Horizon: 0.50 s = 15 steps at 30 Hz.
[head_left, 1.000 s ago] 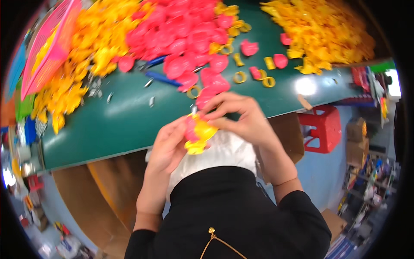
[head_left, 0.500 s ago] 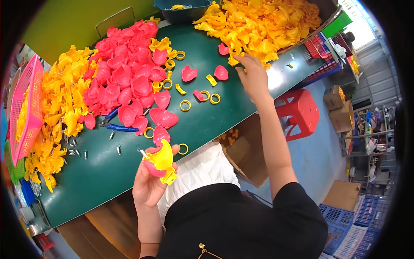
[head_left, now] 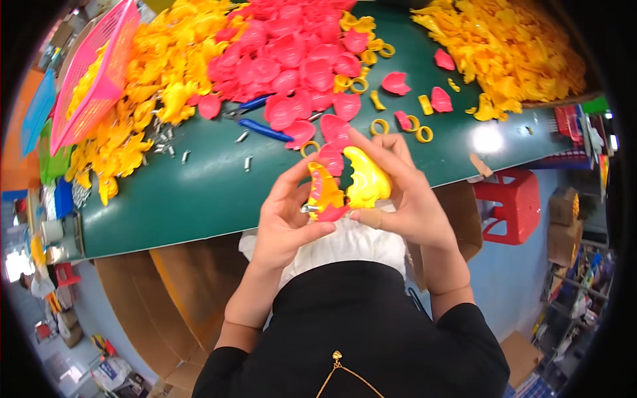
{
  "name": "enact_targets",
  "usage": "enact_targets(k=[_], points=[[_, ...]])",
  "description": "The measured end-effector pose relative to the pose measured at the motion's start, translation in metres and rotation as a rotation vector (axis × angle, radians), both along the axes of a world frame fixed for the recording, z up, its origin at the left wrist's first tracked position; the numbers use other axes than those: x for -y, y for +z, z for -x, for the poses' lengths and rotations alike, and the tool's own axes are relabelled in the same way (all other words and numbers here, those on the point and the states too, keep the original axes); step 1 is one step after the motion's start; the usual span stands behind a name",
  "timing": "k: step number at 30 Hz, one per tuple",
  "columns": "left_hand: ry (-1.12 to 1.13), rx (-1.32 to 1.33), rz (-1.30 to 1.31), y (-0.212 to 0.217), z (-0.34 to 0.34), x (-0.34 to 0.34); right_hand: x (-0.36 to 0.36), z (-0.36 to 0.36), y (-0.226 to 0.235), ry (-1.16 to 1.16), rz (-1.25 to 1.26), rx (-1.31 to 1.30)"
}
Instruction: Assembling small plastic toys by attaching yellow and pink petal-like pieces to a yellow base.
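Pink-and-yellow piece (head_left: 325,196) in the left hand (head_left: 282,222): how would you expect it to handle?

Light, I'd judge, and fairly stiff, being thin moulded plastic. Its gloss suggests it could slip, and the notched edge looks the likeliest part to chip or bend.

Where is it, and how is it held?

In front of the white cloth (head_left: 345,239) on the lap, just off the near edge of the green table (head_left: 199,192). The left fingers curl behind it, with the thumb along its lower edge. I'd hold it like that, by the rounded outside, clear of the small metal part (head_left: 308,208) that sticks out at the left.

And the right hand (head_left: 424,212)?

It pinches a yellow shell (head_left: 369,180) between thumb and fingers, notched edge facing the other piece. The tops stand apart; whether the lower ends touch, I cannot tell.

What differs from half a second ago?

Then the right hand is out at the yellow heap (head_left: 511,60) on the right; now it is back beside the left with the shell. The left keeps its hold, but its piece is turned.
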<state>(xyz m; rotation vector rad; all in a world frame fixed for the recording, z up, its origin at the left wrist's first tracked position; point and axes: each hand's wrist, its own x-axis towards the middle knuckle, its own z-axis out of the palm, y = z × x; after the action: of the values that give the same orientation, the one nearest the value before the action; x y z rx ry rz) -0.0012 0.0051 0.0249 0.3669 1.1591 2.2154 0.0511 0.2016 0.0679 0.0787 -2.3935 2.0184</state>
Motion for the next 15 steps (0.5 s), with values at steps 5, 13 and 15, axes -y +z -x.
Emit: enact_targets(k=[5,13,15], points=[[0.031,-0.114,0.081,-0.002,-0.002,0.013,0.023,-0.001,-0.009,0.069,0.27,0.059],[0.013,-0.201,0.099,-0.006,-0.001,0.02,0.036,-0.006,-0.016,0.032,0.16,-0.003],[0.008,-0.223,0.108,-0.003,-0.002,0.023,0.036,-0.006,-0.016,0.03,0.174,0.029]])
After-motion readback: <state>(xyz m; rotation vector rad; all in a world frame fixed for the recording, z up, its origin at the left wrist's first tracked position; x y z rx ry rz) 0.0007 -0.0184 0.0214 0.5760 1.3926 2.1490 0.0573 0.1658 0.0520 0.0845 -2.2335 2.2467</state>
